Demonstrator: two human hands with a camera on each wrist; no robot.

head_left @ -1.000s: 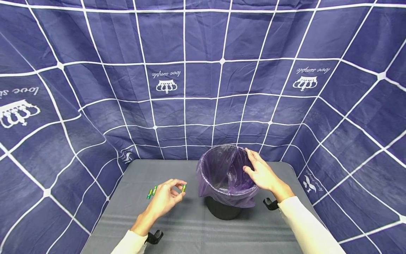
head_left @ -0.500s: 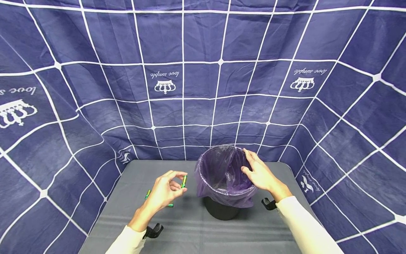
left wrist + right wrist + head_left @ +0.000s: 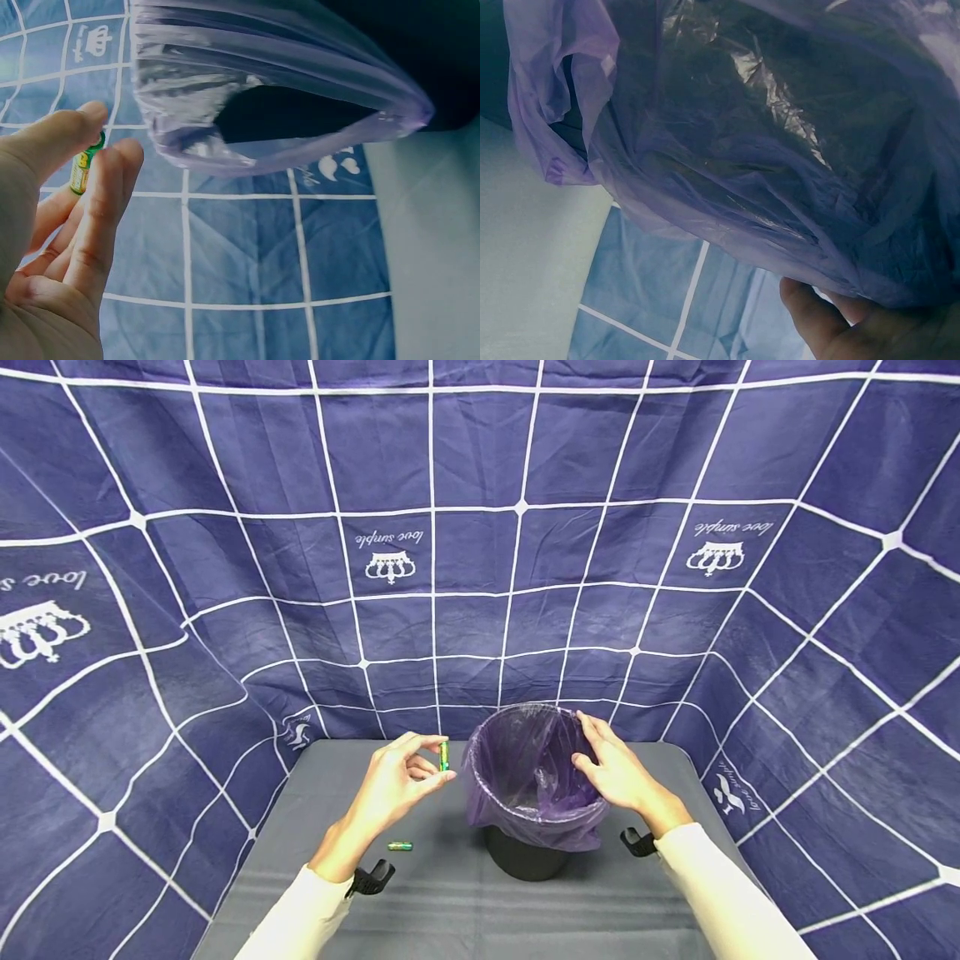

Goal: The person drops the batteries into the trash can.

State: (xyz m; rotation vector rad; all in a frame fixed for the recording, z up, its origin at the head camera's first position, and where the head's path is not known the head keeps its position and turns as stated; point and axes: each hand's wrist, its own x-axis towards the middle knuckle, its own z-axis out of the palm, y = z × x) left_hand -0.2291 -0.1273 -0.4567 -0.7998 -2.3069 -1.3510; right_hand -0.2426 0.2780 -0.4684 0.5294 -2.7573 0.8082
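Note:
My left hand [image 3: 393, 781] pinches a small green and yellow battery [image 3: 444, 757] between thumb and fingertips, left of the bin's rim. In the left wrist view the battery [image 3: 79, 174] is partly covered by the fingers. The black bin [image 3: 527, 857] stands upright, lined with a purple plastic bag [image 3: 536, 831] folded over its rim. On the bin's right side my right hand [image 3: 618, 772] rests at the rim, fingers extended and thumb apart over the opening. Another battery [image 3: 401, 846] lies on the table below the left hand.
The grey table [image 3: 465, 910] is backed and flanked by a blue cloth [image 3: 480, 552] with white grid lines. Black straps [image 3: 372, 878] sit at both wrists. In the left wrist view the bag's loose edge [image 3: 247, 166] hangs out near the hand.
My left hand has lifted the pinched battery up and slightly right, closer to the bin. Its move uncovered one battery on the table; those farther left dropped from sight behind it. The right hand stays put.

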